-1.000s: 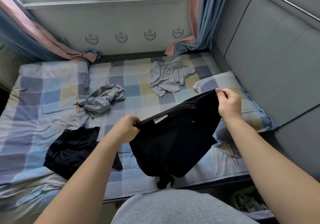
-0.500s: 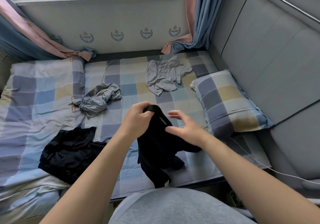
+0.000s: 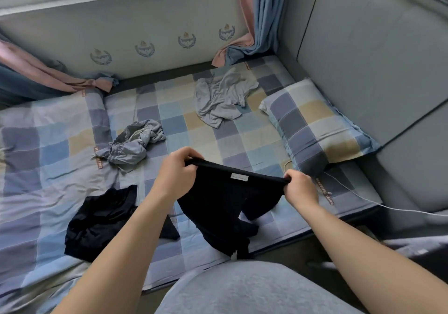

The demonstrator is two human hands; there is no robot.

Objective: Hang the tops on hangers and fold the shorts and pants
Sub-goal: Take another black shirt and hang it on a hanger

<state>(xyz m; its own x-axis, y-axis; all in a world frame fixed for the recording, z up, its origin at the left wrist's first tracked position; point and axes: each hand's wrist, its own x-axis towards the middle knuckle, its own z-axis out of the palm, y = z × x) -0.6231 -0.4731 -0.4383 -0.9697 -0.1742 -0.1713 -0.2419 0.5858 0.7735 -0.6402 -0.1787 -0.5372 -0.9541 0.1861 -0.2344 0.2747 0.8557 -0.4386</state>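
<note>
Checked bed sheet point(image 3: 242, 131) below a window, grey padded wall at the right side. Above the near part of this bed, black shorts point(image 3: 225, 207), held up in the air by the waistband, lower part hanging down toward the bed edge. Left hand point(image 3: 174, 173) gripping one end of the waistband, fingers curled around the fabric; right hand point(image 3: 300, 190) pinching the other end in the same way. Waistband pulled almost straight between them, white label point(image 3: 239, 177) near its middle, facing the camera. Legs below bunched and twisted, not flat.

Looks like the start of the folding step for this piece. Next, probably: lay flat on the sheet, smooth the legs, then fold one half over the other. Thin, soft cloth by the look, so likely to wrinkle.

Elsewhere on the bed, a grey top point(image 3: 223, 100), crumpled grey shorts point(image 3: 135, 144) and another black garment point(image 3: 101, 219), none folded.
</note>
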